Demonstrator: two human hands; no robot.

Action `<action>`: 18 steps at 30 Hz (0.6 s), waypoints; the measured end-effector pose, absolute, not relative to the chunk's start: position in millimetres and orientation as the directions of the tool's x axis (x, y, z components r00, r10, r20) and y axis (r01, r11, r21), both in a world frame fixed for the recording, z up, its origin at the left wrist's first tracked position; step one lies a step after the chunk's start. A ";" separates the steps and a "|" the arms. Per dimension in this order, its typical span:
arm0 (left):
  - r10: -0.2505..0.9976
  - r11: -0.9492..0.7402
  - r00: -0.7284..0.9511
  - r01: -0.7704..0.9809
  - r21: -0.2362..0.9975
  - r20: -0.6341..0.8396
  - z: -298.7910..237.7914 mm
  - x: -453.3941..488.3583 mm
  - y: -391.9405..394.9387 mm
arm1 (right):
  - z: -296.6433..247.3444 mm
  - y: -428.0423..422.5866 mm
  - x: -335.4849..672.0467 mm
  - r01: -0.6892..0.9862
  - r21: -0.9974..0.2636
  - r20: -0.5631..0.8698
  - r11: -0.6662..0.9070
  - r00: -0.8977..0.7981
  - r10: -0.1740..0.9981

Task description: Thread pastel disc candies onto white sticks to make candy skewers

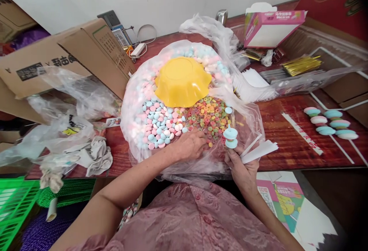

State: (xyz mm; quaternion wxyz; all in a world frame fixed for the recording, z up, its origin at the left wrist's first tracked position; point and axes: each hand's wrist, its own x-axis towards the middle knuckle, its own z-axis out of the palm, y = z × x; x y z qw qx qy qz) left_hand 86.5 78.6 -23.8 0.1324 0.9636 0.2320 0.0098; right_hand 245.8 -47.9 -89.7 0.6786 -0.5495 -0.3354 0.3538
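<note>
A large clear plastic bag (130, 101) lies open on the table, full of pastel pink, blue and white candies (161, 122) and colourful ring candies (208, 115). A yellow bowl (182, 80) rests upside down on the candies. My left hand (189, 143) reaches into the bag with its fingers curled among the candies at the near edge. My right hand (240, 164) holds a bunch of white sticks (258, 151); one upright stick carries two blue-and-pink candies (230, 136) threaded on it.
Several finished candy skewers (330, 122) lie on the wooden table (287, 140) at right. A pink box (270, 27), gold twist ties (301, 65), cardboard boxes (71, 57), crumpled plastic bags (69, 128) and a green basket (14, 205) surround the work area.
</note>
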 end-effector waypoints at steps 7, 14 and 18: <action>0.664 -0.685 0.740 0.548 0.481 0.103 -16.5 54.6 76.1 | -85.5 -46.9 244.8 -0.179 -0.971 0.036 0.157 0.543 0.839; 0.725 -0.632 0.688 0.687 0.359 -0.038 -18.5 61.9 43.3 | -87.0 -47.2 244.2 -0.177 -0.973 0.030 0.151 0.548 0.836; 0.740 -0.632 0.671 0.712 0.307 -0.032 -26.1 64.3 45.6 | -87.3 -47.2 243.7 -0.118 -0.985 0.038 0.126 0.563 0.825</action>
